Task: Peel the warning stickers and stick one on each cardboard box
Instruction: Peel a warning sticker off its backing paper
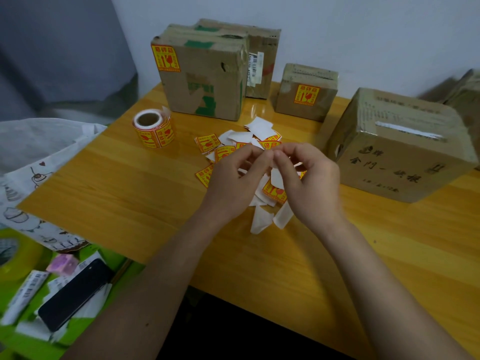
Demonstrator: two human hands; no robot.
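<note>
- Peeling goes best from one corner: the left hand (233,172) and right hand (309,175) meet fingertip to fingertip above the table (130,193), pinching a small sticker (271,149) over the loose pile (259,203).
- Glossy yellow-red squares, white backing scraps, a paper roll (153,128).
- Matte, scuffed cardboard: the near box (400,157) looks unlabelled; two boxes behind carry stickers.

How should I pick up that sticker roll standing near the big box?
Come from above and pinch the sticker roll across its round sides, or hook fingers into its open core. It stands on end, with bare table around it.
</note>
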